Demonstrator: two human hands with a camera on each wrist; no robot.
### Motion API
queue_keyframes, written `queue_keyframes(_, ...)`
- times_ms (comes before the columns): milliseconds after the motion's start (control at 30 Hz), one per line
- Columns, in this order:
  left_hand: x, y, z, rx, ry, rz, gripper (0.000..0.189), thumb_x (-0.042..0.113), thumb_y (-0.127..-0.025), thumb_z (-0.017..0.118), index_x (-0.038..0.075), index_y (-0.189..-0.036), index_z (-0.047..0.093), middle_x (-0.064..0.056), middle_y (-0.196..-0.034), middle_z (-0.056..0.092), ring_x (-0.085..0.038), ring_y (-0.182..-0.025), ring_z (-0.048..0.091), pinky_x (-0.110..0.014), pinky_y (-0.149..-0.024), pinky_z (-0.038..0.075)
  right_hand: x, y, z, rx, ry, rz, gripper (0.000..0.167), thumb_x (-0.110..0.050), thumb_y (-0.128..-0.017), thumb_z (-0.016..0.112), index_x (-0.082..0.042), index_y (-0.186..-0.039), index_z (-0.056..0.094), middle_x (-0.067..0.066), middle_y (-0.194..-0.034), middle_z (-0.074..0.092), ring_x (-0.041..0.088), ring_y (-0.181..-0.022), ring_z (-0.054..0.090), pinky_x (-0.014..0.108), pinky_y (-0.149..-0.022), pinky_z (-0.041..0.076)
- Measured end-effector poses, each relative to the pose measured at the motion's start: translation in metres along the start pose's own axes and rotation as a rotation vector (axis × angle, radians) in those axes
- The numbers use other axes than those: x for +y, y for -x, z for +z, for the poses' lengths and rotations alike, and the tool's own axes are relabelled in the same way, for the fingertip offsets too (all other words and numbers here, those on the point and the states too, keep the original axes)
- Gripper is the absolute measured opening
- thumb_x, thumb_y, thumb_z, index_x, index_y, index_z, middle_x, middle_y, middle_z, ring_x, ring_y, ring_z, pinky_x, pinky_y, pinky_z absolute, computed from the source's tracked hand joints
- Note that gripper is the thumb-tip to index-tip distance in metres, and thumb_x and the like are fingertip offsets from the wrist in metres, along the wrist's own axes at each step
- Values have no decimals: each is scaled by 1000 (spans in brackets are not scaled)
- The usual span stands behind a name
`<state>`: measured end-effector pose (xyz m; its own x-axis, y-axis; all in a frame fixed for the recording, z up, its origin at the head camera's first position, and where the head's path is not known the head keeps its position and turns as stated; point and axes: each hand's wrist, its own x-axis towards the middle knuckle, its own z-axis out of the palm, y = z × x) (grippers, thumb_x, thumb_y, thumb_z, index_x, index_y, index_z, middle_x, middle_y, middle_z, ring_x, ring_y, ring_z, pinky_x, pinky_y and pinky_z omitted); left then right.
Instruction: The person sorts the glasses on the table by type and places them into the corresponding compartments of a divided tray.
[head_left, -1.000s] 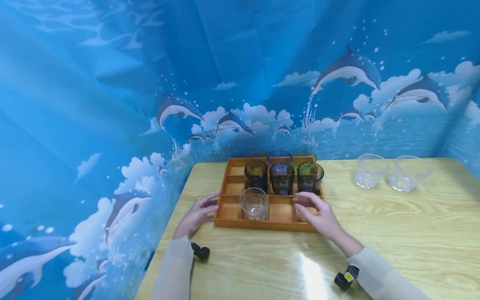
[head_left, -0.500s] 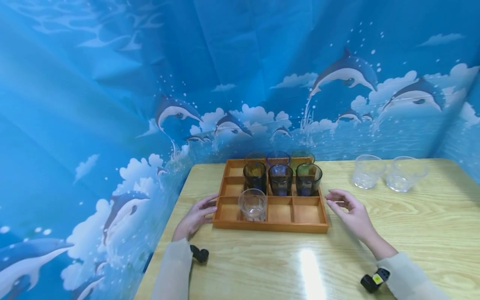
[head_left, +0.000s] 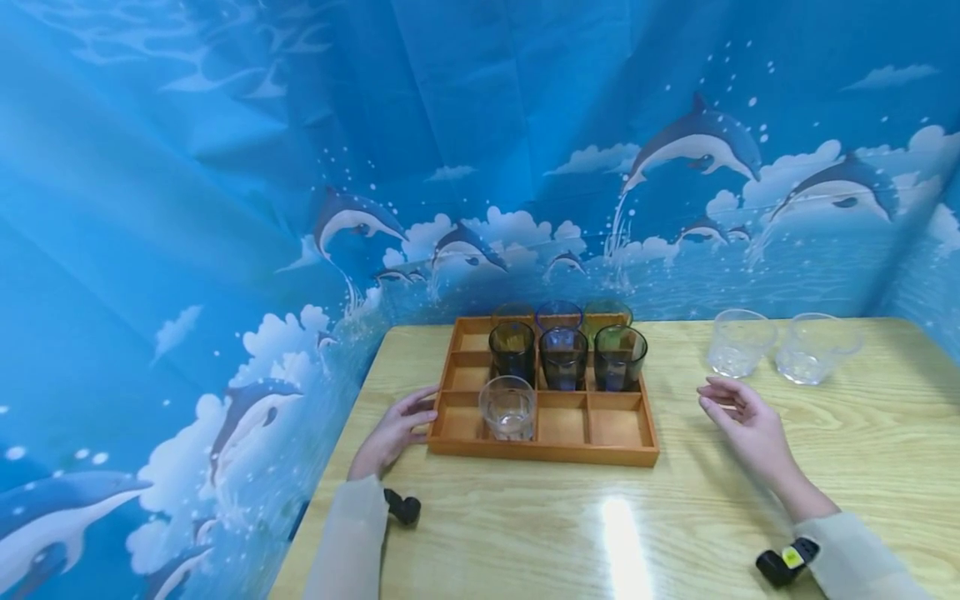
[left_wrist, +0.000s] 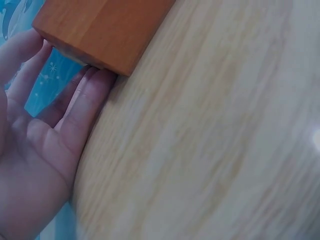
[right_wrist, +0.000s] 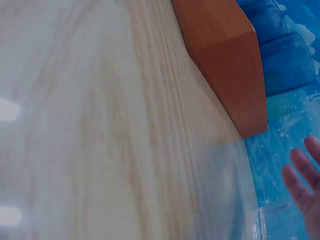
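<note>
A wooden compartment tray [head_left: 540, 451] lies on the table. My left hand [head_left: 393, 429] rests at its left side, fingers extended; in the left wrist view the fingertips meet the tray's corner [left_wrist: 100, 30]. To the right of the tray, my right hand [head_left: 750, 429] hovers with loosely bent fingers and nothing in them. One clear glass [head_left: 510, 412] stands in the front row of compartments. Behind it are three dark glasses [head_left: 564, 362]. The back row holds amber, blue [head_left: 558, 312] and green-rimmed glasses, partly hidden by the dark ones.
Two clear glasses [head_left: 738, 350] stand side by side toward the table's back right, beyond my right hand. A blue dolphin-print cloth [head_left: 480, 150] hangs close behind the table and along its left. Light glares off the tabletop [head_left: 525, 525] in front.
From over the tray's front right compartments, my right hand has moved right, past the tray's edge, toward the two clear glasses. My left hand stays at the tray's left side.
</note>
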<state>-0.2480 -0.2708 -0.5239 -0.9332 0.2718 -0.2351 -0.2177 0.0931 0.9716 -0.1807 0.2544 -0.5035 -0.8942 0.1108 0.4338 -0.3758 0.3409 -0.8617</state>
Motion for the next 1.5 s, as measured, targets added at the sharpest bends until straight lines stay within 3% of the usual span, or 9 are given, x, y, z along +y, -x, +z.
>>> queue_keyframes(300, 0, 0, 2, 14, 12, 5, 54, 20, -89, 63, 23, -139, 44, -12, -138, 38, -31, -122, 40, -46, -84, 46, 7, -5, -16, 17, 74, 98, 52, -6, -87, 63, 5, -133, 39, -22, -105, 54, -10, -89, 53, 7, -73, 42)
queue_keyframes(400, 0, 1, 2, 15, 17, 3, 53, 20, -89, 63, 23, -138, 45, -13, -138, 39, -31, -121, 41, -46, -84, 46, 9, -9, -21, 48, 108, 174, 62, -12, -88, 63, 6, -138, 30, -15, -112, 51, -10, -91, 51, 6, -73, 40)
queue_keyframes(533, 2, 1, 3, 19, 19, -5, 52, 21, -88, 63, 23, -138, 46, -12, -137, 40, -31, -121, 41, -46, -85, 46, 12, -16, -28, 46, 171, 256, 74, -22, -90, 61, 4, -144, 18, 18, -133, 42, 19, -112, 50, 7, -77, 40)
queue_keyframes(633, 3, 2, 3, 19, 17, -10, 53, 21, -88, 63, 23, -138, 46, -12, -138, 40, -31, -122, 40, -46, -85, 45, 15, -20, -31, 20, 161, 292, 82, -25, -90, 61, 2, -146, 7, 29, -145, 19, 44, -125, 32, 29, -96, 39)
queue_keyframes(700, 3, 3, 3, 14, 12, -9, 53, 21, -89, 63, 23, -139, 45, -12, -138, 39, -31, -122, 40, -46, -85, 45, 16, -22, -32, 18, 134, 323, 87, -27, -90, 61, -1, -147, 0, 28, -149, 9, 49, -129, 22, 47, -101, 31)
queue_keyframes(767, 4, 3, 4, 9, 12, -12, 54, 20, -89, 63, 23, -139, 44, -12, -138, 39, -31, -123, 39, -47, -86, 45, 19, -25, -32, 31, 110, 348, 92, -28, -89, 61, -4, -147, -6, 26, -150, 2, 49, -131, 15, 59, -100, 23)
queue_keyframes(1133, 5, 3, 3, -8, 16, -20, 55, 18, -90, 60, 21, -141, 40, -14, -140, 36, -33, -124, 38, -48, -87, 44, 25, -48, -34, 53, 104, 411, 100, -36, -88, 62, -7, -146, -14, 27, -150, -6, 49, -133, 5, 62, -101, 14)
queue_keyframes(1300, 19, 11, 8, -39, 26, -28, 55, 14, -92, 57, 17, -143, 37, -16, -141, 34, -33, -123, 38, -46, -87, 44, 29, -57, -32, 60, 89, 459, 104, -40, -85, 63, -9, -145, -16, 27, -149, -4, 49, -133, 7, 61, -102, 15)
queue_keyframes(1500, 7, 4, 5, 11, 18, -20, 53, 20, -90, 62, 23, -139, 44, -12, -139, 39, -31, -121, 41, -46, -84, 46, 37, -69, -31, 82, 77, 517, 107, -43, -84, 64, -13, -145, -18, 26, -150, -4, 48, -134, 6, 60, -102, 16)
